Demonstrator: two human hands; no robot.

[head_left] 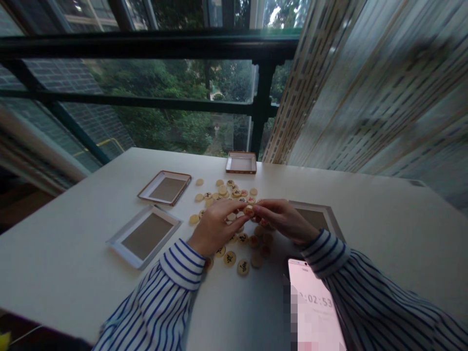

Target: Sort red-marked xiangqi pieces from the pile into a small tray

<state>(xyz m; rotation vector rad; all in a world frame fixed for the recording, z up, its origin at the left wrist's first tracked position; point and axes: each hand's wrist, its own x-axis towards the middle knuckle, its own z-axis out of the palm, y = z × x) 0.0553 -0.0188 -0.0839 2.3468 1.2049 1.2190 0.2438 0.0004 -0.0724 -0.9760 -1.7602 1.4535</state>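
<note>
Between my two hands, above the spread of pieces, is one round wooden Chinese chess piece (248,210). The thumb and forefinger of my left hand (215,222) close on its left side. My right hand (283,217) pinches the same piece from the right. Below and around the hands lie many loose Chinese chess pieces, some with black characters, such as a black-marked piece (229,258), and some with red ones, such as a red-marked piece (251,200). Other pieces show a plain face, like a blank-side piece (193,219). My hands hide part of the spread.
Two shallow box parts, a brown-edged tray (142,196) and a whitish tray (117,242), lie at the left. A small box (241,171) stands at the far edge. Another tray (331,214) is partly behind my right hand. A phone (310,312) showing a timer lies under my right forearm.
</note>
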